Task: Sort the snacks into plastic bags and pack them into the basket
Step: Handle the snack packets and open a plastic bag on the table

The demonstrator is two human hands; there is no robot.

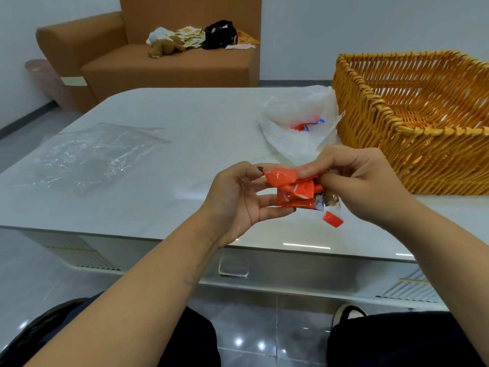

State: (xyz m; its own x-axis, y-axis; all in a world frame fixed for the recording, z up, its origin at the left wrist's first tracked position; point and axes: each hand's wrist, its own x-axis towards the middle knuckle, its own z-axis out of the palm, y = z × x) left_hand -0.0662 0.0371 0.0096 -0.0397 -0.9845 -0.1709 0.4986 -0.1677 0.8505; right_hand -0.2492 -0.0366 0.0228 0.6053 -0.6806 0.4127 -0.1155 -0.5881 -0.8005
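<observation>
I've got both hands on a bunch of orange snack packets (292, 190) held above the near bench (164, 186) edge: left hand (238, 200) grip curled round their left ends, right hand (362, 181) grip pinching the right side. White plastic bag (299, 120) at 1 o'clock already holds some snacks; wicker basket (412, 120) at 2 o'clock, clear plastic bag (98, 154) at 10 o'clock. Risk: slick wrappers sliding from the loose bundle, dropping off the bench edge.
</observation>
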